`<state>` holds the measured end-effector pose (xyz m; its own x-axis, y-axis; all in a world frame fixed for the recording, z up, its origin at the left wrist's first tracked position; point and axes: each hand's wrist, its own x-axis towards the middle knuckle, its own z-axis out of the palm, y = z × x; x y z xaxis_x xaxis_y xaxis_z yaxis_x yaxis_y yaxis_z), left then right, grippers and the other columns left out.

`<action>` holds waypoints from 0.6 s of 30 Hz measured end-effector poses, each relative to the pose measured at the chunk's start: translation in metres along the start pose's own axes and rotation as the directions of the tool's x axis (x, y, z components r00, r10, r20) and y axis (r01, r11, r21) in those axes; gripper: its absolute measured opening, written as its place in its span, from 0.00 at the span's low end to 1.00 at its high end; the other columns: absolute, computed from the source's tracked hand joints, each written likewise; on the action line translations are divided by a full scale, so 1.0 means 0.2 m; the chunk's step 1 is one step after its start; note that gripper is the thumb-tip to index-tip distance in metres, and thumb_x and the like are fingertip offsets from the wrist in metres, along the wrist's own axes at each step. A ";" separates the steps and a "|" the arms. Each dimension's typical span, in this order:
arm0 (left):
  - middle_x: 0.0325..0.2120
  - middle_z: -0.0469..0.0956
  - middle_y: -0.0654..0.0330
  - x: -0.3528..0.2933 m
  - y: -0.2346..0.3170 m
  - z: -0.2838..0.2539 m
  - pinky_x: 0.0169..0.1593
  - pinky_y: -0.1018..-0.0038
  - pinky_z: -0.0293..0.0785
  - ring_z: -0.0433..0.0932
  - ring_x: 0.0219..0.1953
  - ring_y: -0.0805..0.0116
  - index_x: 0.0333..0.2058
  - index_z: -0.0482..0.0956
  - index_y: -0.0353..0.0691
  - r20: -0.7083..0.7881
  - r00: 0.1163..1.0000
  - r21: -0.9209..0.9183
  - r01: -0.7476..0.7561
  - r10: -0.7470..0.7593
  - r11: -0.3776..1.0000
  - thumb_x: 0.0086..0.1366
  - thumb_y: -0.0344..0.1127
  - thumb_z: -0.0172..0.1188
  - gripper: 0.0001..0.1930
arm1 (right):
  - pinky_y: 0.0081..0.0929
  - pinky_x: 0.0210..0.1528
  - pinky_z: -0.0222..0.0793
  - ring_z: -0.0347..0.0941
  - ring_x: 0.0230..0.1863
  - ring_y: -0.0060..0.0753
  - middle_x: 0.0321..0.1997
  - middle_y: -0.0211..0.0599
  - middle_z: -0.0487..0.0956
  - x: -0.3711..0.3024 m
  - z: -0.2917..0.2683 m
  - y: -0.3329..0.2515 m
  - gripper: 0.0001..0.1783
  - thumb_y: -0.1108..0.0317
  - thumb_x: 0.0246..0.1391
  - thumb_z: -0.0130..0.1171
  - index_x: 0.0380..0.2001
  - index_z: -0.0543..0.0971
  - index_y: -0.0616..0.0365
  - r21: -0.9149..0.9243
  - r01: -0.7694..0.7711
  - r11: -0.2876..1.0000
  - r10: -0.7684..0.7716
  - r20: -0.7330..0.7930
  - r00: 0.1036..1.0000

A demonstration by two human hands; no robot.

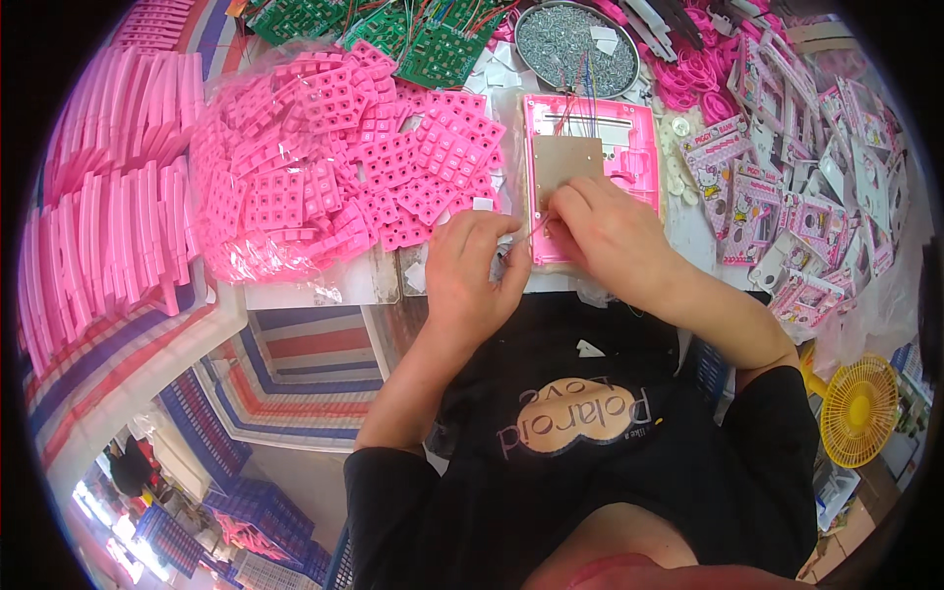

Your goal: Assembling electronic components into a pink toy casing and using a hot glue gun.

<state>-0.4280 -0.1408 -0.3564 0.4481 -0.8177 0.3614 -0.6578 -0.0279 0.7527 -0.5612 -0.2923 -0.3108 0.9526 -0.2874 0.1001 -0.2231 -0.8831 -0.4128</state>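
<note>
A pink plastic casing (pixel 644 147) lies at the table's front edge, with a flat tan board (pixel 567 159) in it. Thin coloured wires (pixel 580 103) run from the board's far end. My right hand (pixel 615 236) rests over the casing's near part, its thumb and fingertips pinched together at the near left corner of the board. Just left of the casing is my left hand (pixel 470 270), its fingers curled in toward the thumb. Something small and pale shows by its fingertips. What either hand grips is too small or hidden to make out.
Pink keypads (pixel 295 147) in a clear bag fill the left of the table. Pink panels (pixel 108 216) stand in rows farther left. Green circuit boards (pixel 442 44) and a round tray of screws (pixel 629 74) lie behind. Printed cards (pixel 752 197) pile up right, above a yellow fan (pixel 860 411).
</note>
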 end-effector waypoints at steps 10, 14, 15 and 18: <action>0.29 0.77 0.56 0.02 -0.01 -0.11 0.38 0.65 0.71 0.77 0.30 0.58 0.32 0.79 0.37 0.247 0.967 0.045 -0.075 0.061 0.996 0.54 0.26 0.68 0.08 | 0.33 0.38 0.72 0.72 0.39 0.40 0.40 0.36 0.75 -0.12 -0.09 0.02 0.25 0.66 0.48 0.69 0.52 0.79 0.56 -0.033 0.151 0.988 -0.151 0.004 0.989; 0.24 0.75 0.58 0.08 0.04 -0.16 0.35 0.70 0.69 0.75 0.28 0.64 0.27 0.78 0.36 0.298 0.946 -0.117 0.172 -0.130 0.978 0.56 0.24 0.66 0.05 | 0.33 0.41 0.72 0.71 0.42 0.40 0.41 0.37 0.75 -0.17 0.03 0.01 0.28 0.64 0.50 0.68 0.56 0.78 0.55 -0.113 0.077 0.991 -0.081 -0.032 0.996; 0.24 0.75 0.58 0.10 0.05 -0.16 0.35 0.71 0.69 0.75 0.28 0.65 0.28 0.77 0.35 0.275 0.951 -0.106 0.177 -0.143 0.978 0.57 0.23 0.65 0.05 | 0.33 0.41 0.72 0.71 0.42 0.41 0.42 0.38 0.75 -0.18 0.03 0.01 0.29 0.64 0.50 0.68 0.57 0.77 0.55 -0.128 0.076 0.989 -0.078 -0.013 0.997; 0.25 0.75 0.58 0.14 0.06 -0.15 0.34 0.73 0.68 0.74 0.28 0.68 0.28 0.77 0.34 0.174 0.976 -0.090 0.147 -0.130 0.985 0.57 0.22 0.65 0.05 | 0.35 0.42 0.73 0.71 0.43 0.41 0.43 0.38 0.74 -0.17 -0.03 0.02 0.29 0.64 0.51 0.67 0.58 0.76 0.55 -0.091 0.111 0.990 -0.104 0.078 0.991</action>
<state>-0.4058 -0.1475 -0.3210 0.4177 -0.8945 0.1591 -0.5272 -0.0960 0.8443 -0.5952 -0.2886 -0.3112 0.9839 -0.1639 0.0717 -0.1335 -0.9395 -0.3154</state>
